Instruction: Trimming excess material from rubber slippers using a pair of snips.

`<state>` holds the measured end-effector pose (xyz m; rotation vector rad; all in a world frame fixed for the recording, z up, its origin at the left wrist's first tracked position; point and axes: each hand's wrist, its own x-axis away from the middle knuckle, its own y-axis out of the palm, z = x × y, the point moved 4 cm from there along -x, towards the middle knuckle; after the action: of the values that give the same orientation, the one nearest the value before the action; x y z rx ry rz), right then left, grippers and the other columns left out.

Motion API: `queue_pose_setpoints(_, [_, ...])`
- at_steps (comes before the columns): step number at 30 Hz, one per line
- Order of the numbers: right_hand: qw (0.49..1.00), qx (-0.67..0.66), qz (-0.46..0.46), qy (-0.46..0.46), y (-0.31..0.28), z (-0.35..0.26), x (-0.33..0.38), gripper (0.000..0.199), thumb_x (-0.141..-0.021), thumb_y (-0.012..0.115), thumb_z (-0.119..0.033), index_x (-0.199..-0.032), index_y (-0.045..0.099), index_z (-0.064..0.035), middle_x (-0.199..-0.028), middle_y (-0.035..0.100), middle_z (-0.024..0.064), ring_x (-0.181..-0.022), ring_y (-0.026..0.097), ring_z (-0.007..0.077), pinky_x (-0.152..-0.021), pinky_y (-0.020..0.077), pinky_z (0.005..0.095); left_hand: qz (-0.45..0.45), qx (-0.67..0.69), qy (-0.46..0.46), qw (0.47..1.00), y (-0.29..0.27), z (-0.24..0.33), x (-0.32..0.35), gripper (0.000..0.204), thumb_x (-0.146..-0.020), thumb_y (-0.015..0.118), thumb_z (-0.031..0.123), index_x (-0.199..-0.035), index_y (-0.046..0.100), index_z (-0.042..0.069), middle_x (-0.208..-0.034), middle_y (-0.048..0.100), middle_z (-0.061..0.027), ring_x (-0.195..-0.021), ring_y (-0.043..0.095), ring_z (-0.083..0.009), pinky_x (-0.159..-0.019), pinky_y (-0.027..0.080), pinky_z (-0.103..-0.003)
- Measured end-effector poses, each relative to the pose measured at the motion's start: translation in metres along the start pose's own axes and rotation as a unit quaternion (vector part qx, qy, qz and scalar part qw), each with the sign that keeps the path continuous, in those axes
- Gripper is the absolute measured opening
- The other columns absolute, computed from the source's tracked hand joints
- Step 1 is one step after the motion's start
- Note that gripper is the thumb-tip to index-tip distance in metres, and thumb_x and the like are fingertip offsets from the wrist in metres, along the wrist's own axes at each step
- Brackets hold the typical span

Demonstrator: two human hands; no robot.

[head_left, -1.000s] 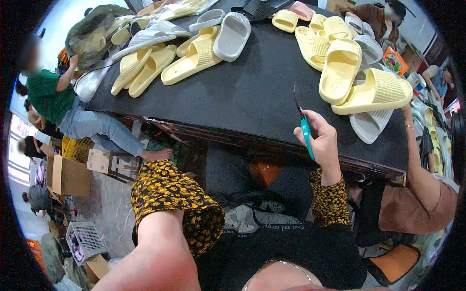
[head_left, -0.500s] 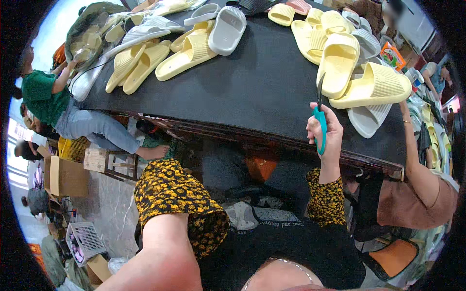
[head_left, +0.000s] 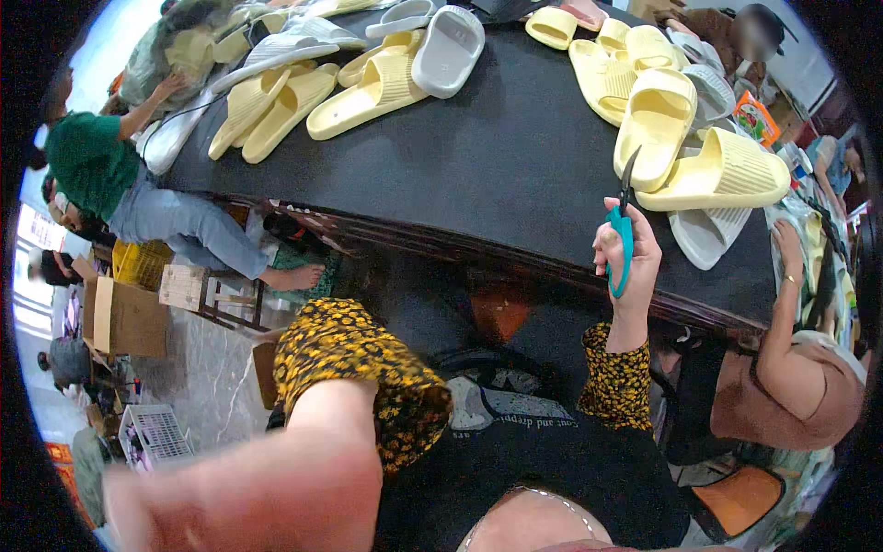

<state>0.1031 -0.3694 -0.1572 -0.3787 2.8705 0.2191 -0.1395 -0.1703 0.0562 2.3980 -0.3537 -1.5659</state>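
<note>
My right hand point(head_left: 644, 258) is closed around a pair of scissors point(head_left: 622, 247) with teal handles and dark blades pointing up. It is at the table's near edge, and the blade tip overlaps a pale yellow slide sandal point(head_left: 655, 129) in the picture. Another yellow slide point(head_left: 722, 170) lies beside that one, partly covering a grey slide point(head_left: 708, 235). Close to the camera at the lower left, my left hand point(head_left: 239, 492) is raised away from the table and smeared by motion. Its fingers cannot be made out, nor whether it holds anything.
More yellow slides point(head_left: 368, 99) and a grey slide point(head_left: 449, 55) lie along the dark table's point(head_left: 497, 156) far left. A person in green point(head_left: 92, 152) sits at the left. Another person's arm point(head_left: 786, 285) is at the right edge. A cardboard box point(head_left: 129, 317) and a crate point(head_left: 158, 432) stand on the floor.
My left forearm has swung, bringing the blurred left hand into view at the lower left. My right hand still holds the scissors. The person's arm at the right has moved back from the slides.
</note>
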Motion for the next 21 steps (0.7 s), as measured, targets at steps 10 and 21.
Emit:
queue_pose_setpoints(10, [1.0, -0.001, 0.011, -0.018, 0.001, 0.002, 0.001, 0.042, -0.084, 0.066, -0.012, -0.122, 0.052, 0.0008, -0.076, 0.058, 0.002, -0.057, 0.053, 0.0046, -0.045, 0.0425, 0.0158, 0.068, -0.154, -0.103, 0.98, -0.031, -0.043, 0.015, 0.021, -0.082, 0.054, 0.029, -0.086, 0.062, 0.01, -0.09, 0.062, -0.008, -0.089, 0.054, -0.0229, -0.085, 0.036, -0.039])
queue_pose_setpoints(21, [0.999, 0.003, 0.03, -0.029, 0.002, -0.001, 0.0, 0.042, -0.084, 0.065, -0.012, -0.121, 0.052, 0.0032, -0.074, 0.057, 0.0019, -0.057, 0.053, 0.0052, -0.044, 0.0418, 0.0163, -0.039, -0.293, -0.263, 0.918, -0.08, -0.097, 0.041, 0.023, -0.085, 0.052, 0.028, -0.094, 0.06, 0.008, -0.097, 0.061, -0.0105, -0.096, 0.053, -0.0248, -0.088, 0.037, -0.039])
